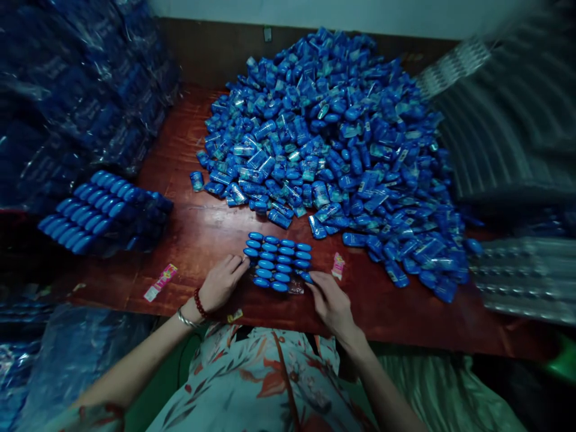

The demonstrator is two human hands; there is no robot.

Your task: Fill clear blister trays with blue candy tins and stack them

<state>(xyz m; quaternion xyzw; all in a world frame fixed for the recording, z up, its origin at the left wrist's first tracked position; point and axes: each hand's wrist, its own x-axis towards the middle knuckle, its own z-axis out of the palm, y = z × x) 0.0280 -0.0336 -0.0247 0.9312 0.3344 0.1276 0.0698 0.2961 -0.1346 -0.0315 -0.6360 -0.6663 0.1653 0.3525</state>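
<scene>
A small block of blue wrapped packets (278, 261) stands in neat rows on the red-brown table (198, 228), close to the near edge. My left hand (221, 282) rests against the block's left side, fingertips touching the packets. My right hand (330, 300) presses against its lower right corner, fingers on an end packet. Neither hand lifts anything. Behind the block rises a large loose heap of the same blue packets (333, 138).
A finished bundle of blue packets (101, 213) lies at the left. Stacked plastic-wrapped bundles (67, 90) fill the far left. Pink paper slips (161, 281) (338, 264) lie on the table. A striped, blurred shape (508, 114) is at the right.
</scene>
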